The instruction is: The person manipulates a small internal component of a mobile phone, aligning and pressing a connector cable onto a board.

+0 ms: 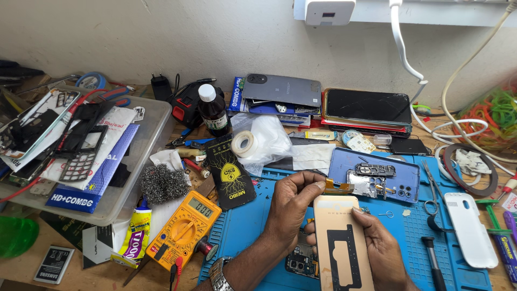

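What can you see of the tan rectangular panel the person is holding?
The tan rectangular phone panel is flat and glossy, with rounded corners and a black frame-shaped adhesive outline on its lower half. A small orange flex strip juts from its top edge. It lies lengthwise above the blue work mat, with the left hand pinching its top and the right hand gripping its right edge.

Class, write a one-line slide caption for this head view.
Both hands, left hand and right hand, hold a tan phone panel over a blue repair mat beside a yellow multimeter.

Both hands' grips (293, 207) (377, 242) closed, adjacent
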